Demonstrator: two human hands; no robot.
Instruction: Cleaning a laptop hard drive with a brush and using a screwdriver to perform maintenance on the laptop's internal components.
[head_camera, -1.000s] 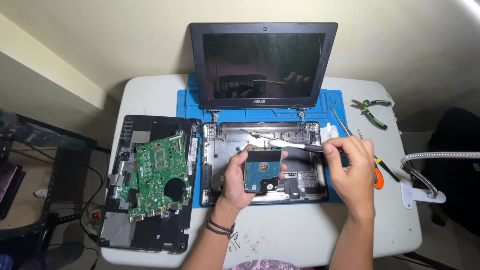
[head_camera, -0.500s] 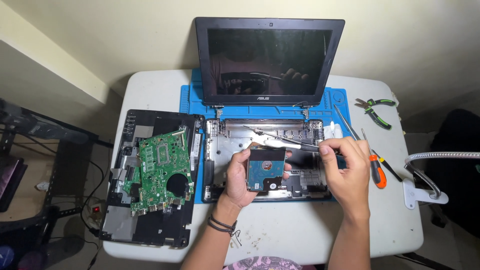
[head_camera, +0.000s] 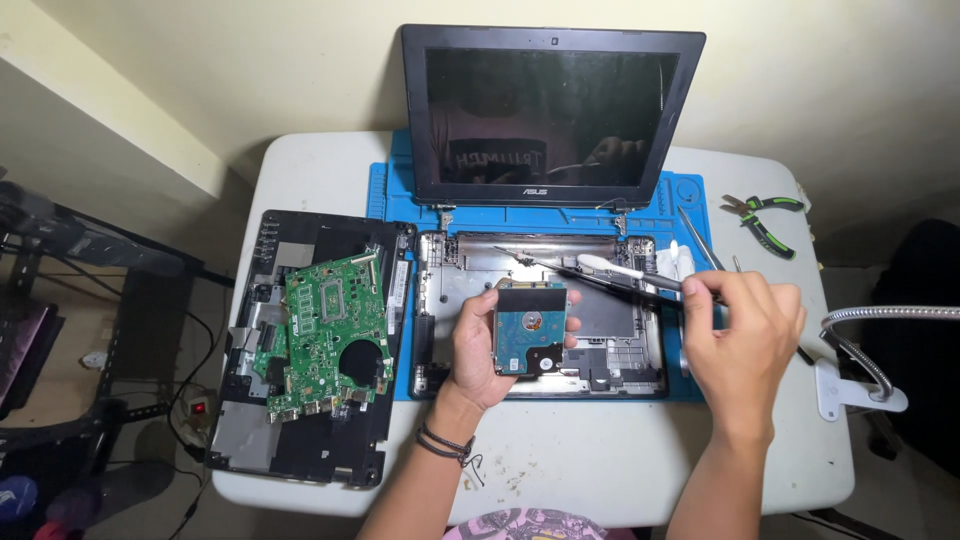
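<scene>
My left hand (head_camera: 478, 348) holds a small hard drive (head_camera: 529, 329) with its blue circuit side up, above the opened laptop base (head_camera: 450, 300). My right hand (head_camera: 741, 335) grips a long thin tool (head_camera: 590, 276) like a brush, whose tip points left over the base, just above the drive. The laptop's dark screen (head_camera: 550, 105) stands upright behind the base. A blue work mat (head_camera: 385, 190) lies under the laptop.
A green motherboard (head_camera: 328, 335) lies on a black laptop cover (head_camera: 250, 420) at the table's left edge. Green-handled pliers (head_camera: 762, 220) lie at the back right. A gooseneck lamp clamp (head_camera: 850, 385) sits on the right edge.
The view has shifted slightly. My left hand has lifted the drive a little higher, and my right hand with the tool stays close above it.
</scene>
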